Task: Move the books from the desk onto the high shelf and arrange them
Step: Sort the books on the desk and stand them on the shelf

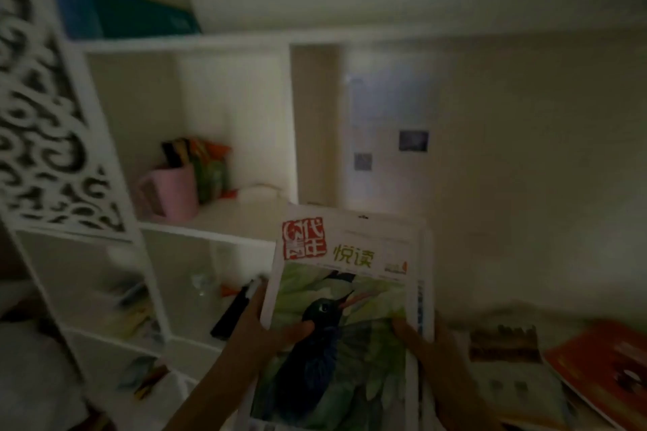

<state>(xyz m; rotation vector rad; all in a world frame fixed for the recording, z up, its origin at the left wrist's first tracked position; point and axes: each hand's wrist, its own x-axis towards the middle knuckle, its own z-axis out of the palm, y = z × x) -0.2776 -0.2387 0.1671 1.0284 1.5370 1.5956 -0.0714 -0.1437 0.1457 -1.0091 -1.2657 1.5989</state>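
Observation:
I hold a thin stack of magazines [345, 294] upright in front of me; the top cover shows a dark blue bird on green leaves with a red seal. My left hand [266, 329] grips its left edge, thumb on the cover. My right hand [425, 343] grips the right edge, thumb on the cover too. More books lie on the desk at the lower right: one with a brown picture [507, 364] and an orange one [605, 367]. The high shelf [182, 42] runs across above, with blue and teal books [122, 10] at its left end.
A white shelf unit with a carved side panel [45, 122] stands at the left. One cubby holds a pink cup [171, 192] and a colourful packet [210, 168]. Lower cubbies hold small items and a black object [232, 311]. The wall [525, 150] is behind.

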